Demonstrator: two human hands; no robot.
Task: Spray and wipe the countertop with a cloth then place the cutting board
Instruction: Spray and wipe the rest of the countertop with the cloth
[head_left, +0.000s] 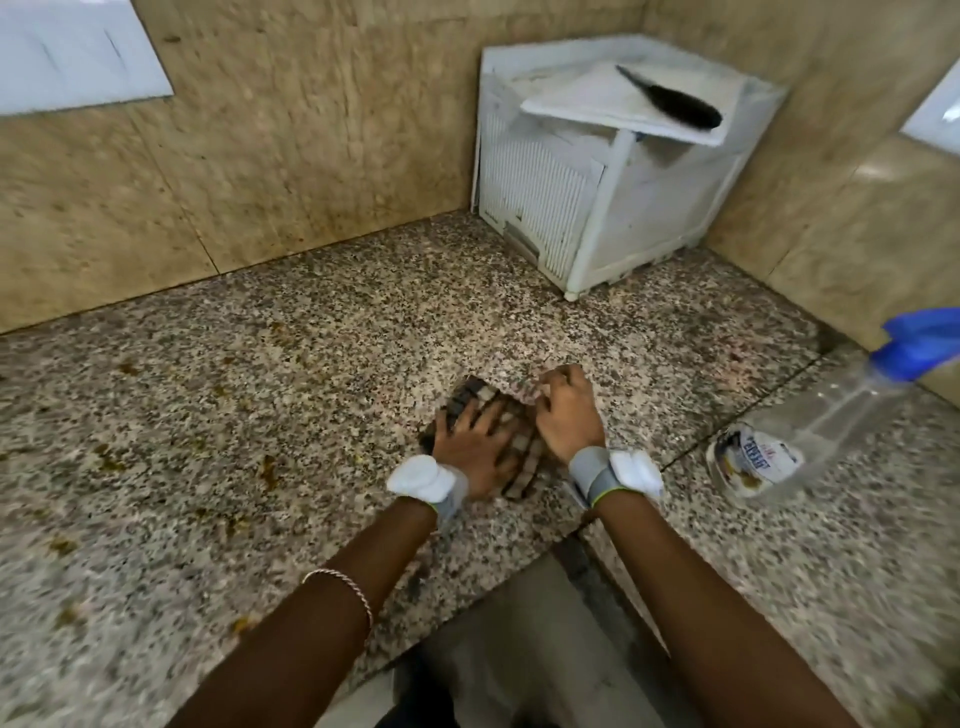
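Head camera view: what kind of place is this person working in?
Most likely a kitchen corner. A speckled stone countertop meets beige walls, a white cutting board with a dark knife lies atop a white slatted rack, and a spray bottle lies near the checkered cloth.

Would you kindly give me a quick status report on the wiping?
Left hand flat on cloth, right hand gripping its edge. Bottle lying at right. Board on rack; stains left of cloth.
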